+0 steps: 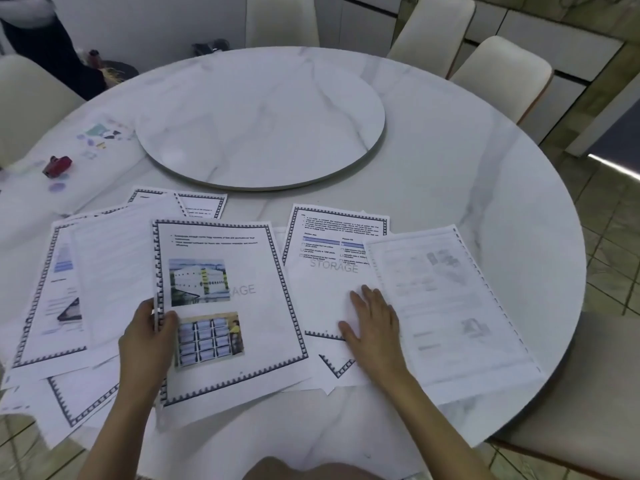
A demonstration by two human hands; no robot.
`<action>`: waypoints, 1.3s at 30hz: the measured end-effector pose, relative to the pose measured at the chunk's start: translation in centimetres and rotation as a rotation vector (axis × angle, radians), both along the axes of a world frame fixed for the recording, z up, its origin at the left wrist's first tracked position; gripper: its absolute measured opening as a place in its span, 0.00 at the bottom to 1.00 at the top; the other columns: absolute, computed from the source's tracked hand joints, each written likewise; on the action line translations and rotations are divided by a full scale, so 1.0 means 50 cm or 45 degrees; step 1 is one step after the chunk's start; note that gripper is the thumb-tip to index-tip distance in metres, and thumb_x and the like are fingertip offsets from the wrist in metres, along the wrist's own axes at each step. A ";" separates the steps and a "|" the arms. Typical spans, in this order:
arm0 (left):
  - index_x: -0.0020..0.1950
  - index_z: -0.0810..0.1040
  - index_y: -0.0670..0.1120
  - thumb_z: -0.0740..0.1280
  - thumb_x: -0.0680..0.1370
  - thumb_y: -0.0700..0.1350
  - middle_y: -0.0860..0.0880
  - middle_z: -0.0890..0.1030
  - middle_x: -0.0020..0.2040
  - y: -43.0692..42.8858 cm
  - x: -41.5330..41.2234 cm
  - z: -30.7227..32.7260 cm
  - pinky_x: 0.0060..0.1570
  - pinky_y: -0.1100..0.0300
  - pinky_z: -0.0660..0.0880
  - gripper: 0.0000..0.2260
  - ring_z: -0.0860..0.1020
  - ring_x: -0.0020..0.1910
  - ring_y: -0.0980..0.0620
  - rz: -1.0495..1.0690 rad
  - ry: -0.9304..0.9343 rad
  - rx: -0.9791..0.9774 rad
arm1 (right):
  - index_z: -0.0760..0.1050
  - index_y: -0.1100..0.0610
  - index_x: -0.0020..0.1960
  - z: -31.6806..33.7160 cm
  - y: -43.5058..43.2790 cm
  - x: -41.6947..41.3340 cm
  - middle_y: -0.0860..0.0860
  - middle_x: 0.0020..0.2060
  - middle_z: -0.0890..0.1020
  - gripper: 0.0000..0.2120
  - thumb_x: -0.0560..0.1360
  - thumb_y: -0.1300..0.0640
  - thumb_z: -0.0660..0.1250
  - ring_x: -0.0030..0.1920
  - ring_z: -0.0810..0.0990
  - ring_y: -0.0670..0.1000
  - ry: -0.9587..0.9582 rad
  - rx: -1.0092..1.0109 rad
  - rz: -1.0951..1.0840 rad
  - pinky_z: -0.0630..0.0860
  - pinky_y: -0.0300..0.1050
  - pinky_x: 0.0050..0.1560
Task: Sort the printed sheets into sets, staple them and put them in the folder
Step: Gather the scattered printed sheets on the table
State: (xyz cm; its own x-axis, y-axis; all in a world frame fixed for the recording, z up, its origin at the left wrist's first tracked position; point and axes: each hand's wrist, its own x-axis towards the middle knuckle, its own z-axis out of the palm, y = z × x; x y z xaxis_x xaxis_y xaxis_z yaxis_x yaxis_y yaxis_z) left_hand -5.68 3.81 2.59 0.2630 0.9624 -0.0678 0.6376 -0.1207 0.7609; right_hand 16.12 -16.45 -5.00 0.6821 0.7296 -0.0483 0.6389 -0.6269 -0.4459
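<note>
Printed sheets with patterned borders lie spread over the near part of a round marble table. My left hand pinches the left edge of a sheet with two photos, thumb on top. To its left lies a loose pile of several sheets. My right hand rests flat, fingers straight, on a sheet marked STORAGE. A face-down sheet overlaps that one on the right. A red stapler sits far left on a clear patterned folder.
A marble turntable fills the table's middle. Pale chairs stand around the far side and right, another at the left. A dark object lies at the table's far edge. The floor is tiled.
</note>
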 end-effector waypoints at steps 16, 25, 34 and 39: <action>0.62 0.72 0.39 0.58 0.80 0.38 0.39 0.78 0.56 -0.013 0.017 -0.027 0.48 0.56 0.65 0.12 0.70 0.48 0.47 -0.093 0.040 -0.127 | 0.60 0.53 0.73 0.013 -0.111 0.237 0.51 0.74 0.59 0.27 0.77 0.47 0.60 0.75 0.54 0.54 -0.056 -0.167 -0.193 0.48 0.54 0.73; 0.64 0.70 0.40 0.56 0.80 0.38 0.48 0.75 0.53 -0.070 0.089 -0.072 0.50 0.59 0.66 0.13 0.71 0.49 0.50 -0.163 -0.083 -0.232 | 0.66 0.57 0.69 0.041 -0.077 0.202 0.53 0.71 0.65 0.28 0.74 0.44 0.60 0.74 0.59 0.56 -0.109 -0.042 -0.064 0.54 0.56 0.71; 0.64 0.70 0.41 0.56 0.81 0.40 0.44 0.77 0.59 -0.060 0.095 -0.091 0.52 0.59 0.66 0.13 0.72 0.52 0.50 -0.122 -0.175 -0.282 | 0.73 0.53 0.64 0.027 -0.045 0.126 0.51 0.67 0.70 0.32 0.67 0.36 0.56 0.67 0.68 0.53 -0.158 -0.030 0.016 0.59 0.52 0.68; 0.64 0.70 0.41 0.57 0.81 0.41 0.44 0.77 0.59 -0.048 0.097 -0.094 0.51 0.59 0.66 0.12 0.73 0.52 0.50 -0.122 -0.189 -0.326 | 0.75 0.54 0.61 0.023 -0.039 0.134 0.50 0.65 0.73 0.23 0.70 0.43 0.66 0.65 0.70 0.52 -0.202 -0.039 0.012 0.60 0.52 0.68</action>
State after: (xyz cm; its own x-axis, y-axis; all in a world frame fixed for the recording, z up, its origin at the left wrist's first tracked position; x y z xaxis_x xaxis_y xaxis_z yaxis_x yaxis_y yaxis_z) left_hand -0.81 1.41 -2.13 0.3769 0.8893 -0.2589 0.5120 0.0329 0.8583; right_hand 22.83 -18.38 -3.85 0.6761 0.7359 0.0369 0.7057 -0.6323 -0.3198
